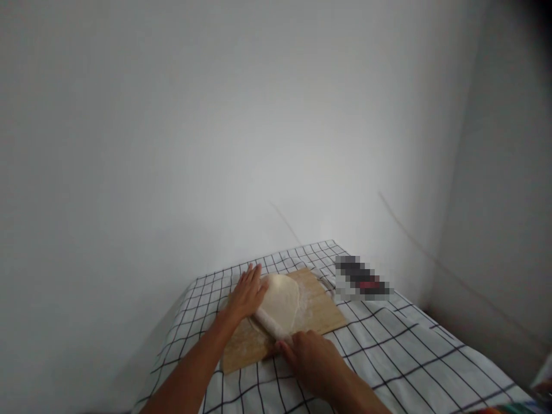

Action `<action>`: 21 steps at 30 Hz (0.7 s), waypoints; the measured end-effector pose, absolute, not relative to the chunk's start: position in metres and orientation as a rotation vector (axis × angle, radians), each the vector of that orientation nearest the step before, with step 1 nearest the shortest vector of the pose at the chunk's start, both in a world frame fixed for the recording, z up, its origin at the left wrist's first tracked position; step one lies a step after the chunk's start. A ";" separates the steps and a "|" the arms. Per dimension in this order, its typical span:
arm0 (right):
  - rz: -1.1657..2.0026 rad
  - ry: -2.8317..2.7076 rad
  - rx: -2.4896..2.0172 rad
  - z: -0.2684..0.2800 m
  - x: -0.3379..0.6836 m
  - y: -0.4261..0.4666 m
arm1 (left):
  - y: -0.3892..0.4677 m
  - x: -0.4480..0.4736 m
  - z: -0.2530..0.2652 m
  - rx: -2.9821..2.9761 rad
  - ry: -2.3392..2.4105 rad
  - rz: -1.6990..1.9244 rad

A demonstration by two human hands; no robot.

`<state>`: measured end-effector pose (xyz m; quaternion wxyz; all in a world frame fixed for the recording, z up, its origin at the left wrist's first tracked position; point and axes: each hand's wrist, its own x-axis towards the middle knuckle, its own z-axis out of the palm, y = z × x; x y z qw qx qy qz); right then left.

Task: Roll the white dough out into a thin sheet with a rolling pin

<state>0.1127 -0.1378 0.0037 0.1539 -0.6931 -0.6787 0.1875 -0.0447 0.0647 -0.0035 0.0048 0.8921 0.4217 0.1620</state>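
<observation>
A pale sheet of dough (282, 296) lies on a floured wooden board (321, 305). Its left side forms a thick, rounded roll that slants toward me; whether a rolling pin is inside I cannot make out. My left hand (248, 296) rests at the far left end of this roll, fingers stretched out and palm down. At the near end of the roll, my right hand (308, 359) is closed, with its thumb at the dough's edge. Its other fingers are partly hidden. Loose flour whitens the board around the dough.
A white cloth with dark grid lines (375, 351) covers the table under the board. To the right of the board lies a blurred-out dark and red item (364, 279). A plain pale wall (259, 126) rises behind the table.
</observation>
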 end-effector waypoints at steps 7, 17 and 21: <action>0.726 -1.962 -2.031 0.008 0.114 -0.138 | 0.058 -0.058 -0.013 2.793 1.222 0.382; 0.826 -2.005 -2.168 0.007 0.108 -0.140 | 0.033 -0.068 -0.004 2.774 1.330 0.207; 0.819 -2.027 -2.151 0.006 0.107 -0.142 | 0.029 -0.071 -0.003 2.782 1.333 0.225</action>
